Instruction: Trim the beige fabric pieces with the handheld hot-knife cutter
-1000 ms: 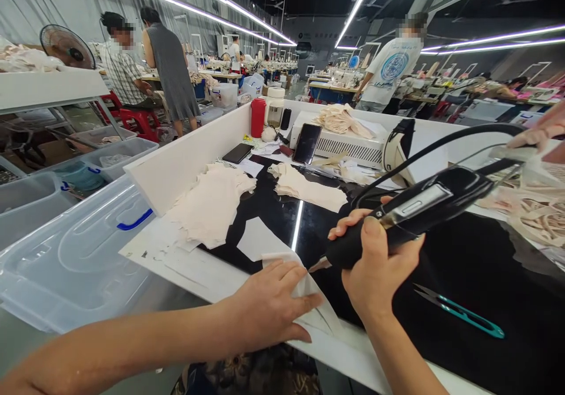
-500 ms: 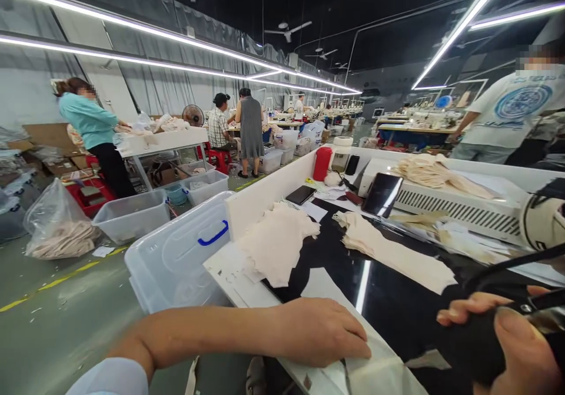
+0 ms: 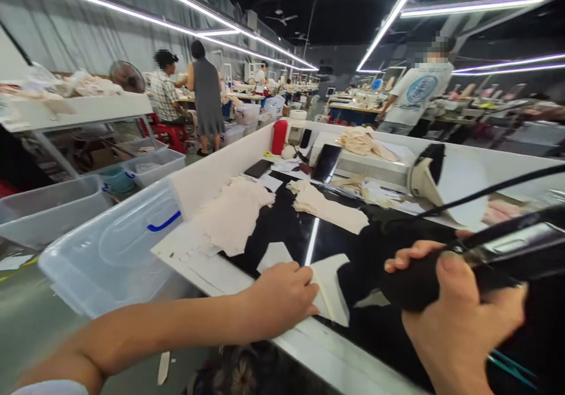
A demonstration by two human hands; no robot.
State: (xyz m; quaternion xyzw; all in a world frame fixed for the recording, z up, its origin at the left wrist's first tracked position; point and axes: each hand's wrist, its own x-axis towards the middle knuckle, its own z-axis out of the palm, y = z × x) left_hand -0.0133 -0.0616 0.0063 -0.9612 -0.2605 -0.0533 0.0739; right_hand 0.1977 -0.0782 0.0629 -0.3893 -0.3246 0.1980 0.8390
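Observation:
My left hand [image 3: 285,298] rests at the front of the glossy black tabletop [image 3: 276,224], fingers curled over the edge of a pale cut piece [image 3: 333,286] with a narrow strip along it. Part of another pale piece [image 3: 273,255] shows behind the knuckles. My right hand [image 3: 461,309] is wrapped around a rounded black corded tool [image 3: 419,280] with a metal part; its exact kind is unclear. Beside that tool lies a small pale scrap [image 3: 373,299]. Farther back are a ragged stack of cream fabric pieces [image 3: 233,215] and a longer cream stack [image 3: 329,206].
A lidded clear bin [image 3: 119,242] adjoins the table's left side. Along the back stand a red container [image 3: 279,137], a phone [image 3: 327,162] and a white slotted unit [image 3: 375,168]. A black cable [image 3: 498,189] crosses at right. Several people work beyond.
The view has swung right. My left hand has gone from lying flattened at the table's front edge to curled on the pale piece. My right hand still grips the black tool.

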